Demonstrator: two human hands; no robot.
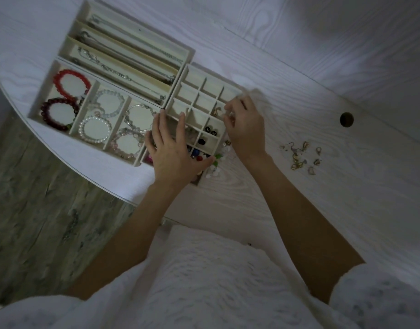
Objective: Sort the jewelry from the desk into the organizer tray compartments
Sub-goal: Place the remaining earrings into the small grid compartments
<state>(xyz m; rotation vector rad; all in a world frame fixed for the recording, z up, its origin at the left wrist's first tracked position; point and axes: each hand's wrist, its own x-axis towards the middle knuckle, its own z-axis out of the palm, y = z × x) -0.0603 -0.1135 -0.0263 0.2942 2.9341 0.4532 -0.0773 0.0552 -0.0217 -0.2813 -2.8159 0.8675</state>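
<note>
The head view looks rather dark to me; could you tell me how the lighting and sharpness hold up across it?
Head view: dim, bluish light, corners darkened; the right hand has a smeared patch beside its fingers, likely motion blur, over the grid tray; the left hand and bead bracelets read sharply; the desk edge bows, wide-angle distortion.

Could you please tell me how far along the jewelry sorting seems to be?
Done: beaded bracelets fill the cream bracelet tray, chains lie in the long necklace tray.
In hand: the right hand holds its grip at the small gridded earring tray, steadied by the left hand.
Left: a loose pile of gold earrings on the desk.
</note>
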